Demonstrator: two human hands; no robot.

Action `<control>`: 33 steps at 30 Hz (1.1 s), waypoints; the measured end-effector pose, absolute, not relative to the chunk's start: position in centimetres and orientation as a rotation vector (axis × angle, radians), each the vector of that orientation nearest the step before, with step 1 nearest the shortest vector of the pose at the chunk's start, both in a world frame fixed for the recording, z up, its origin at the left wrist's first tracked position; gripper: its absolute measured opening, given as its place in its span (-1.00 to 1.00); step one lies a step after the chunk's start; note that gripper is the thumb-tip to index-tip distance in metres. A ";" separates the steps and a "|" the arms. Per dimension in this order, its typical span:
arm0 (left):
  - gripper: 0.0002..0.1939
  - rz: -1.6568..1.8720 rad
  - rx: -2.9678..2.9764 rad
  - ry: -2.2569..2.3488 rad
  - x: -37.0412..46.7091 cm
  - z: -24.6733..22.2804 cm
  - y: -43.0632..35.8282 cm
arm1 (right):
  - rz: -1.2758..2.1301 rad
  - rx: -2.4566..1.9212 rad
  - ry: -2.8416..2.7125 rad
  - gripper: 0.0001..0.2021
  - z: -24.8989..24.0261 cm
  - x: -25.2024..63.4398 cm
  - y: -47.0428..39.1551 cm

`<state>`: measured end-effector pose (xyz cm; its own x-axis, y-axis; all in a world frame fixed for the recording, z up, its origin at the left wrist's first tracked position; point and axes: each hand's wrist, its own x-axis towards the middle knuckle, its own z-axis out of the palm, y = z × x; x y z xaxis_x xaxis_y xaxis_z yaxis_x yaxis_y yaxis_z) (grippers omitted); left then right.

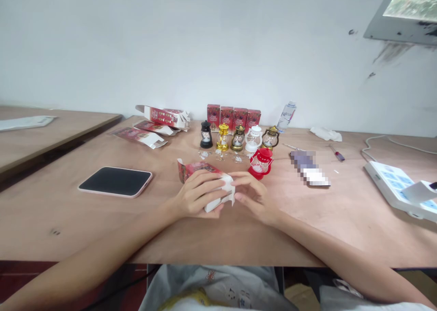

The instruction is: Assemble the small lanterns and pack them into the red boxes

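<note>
Currently left hand [201,195] has its grip closed round a small white box [213,204] above the worktop [164,238]; right hand [254,197] fingers its open end, grip partly curled. Red cartons [213,115] and bottle [287,115] carry print too small to read. Phone [309,167] screen pixelated.

The desk [239,242] has a smooth, faintly shiny brown surface that looks like wood sheet. Held in the hands [227,195], the small box [215,201] looks like matt white card. The flattened cartons [162,117] at far left are printed red card with plain white inner faces. The red lantern [261,163] looks like glossy plastic around a clear body; the gold lantern [223,137] beyond it has a shiny metallic finish. At far right, the bottle [287,115] is clear plastic. The phone [115,181] at left has a smooth, glossy black face.
</note>
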<state>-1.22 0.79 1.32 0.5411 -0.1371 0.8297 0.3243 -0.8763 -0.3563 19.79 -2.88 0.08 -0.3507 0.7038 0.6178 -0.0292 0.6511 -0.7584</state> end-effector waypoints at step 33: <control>-0.52 -1.603 -2.319 -0.274 -0.4 -0.6 -0.3 | 0.831 -0.550 -1.794 -0.55 -0.4 18.5 -3.6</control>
<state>-0.40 -0.28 -0.57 0.3565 -0.0176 0.9341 0.3269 -0.9343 -0.1423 18.53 -3.62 -0.36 -0.3574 0.7017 0.6163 -0.0162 0.6551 -0.7553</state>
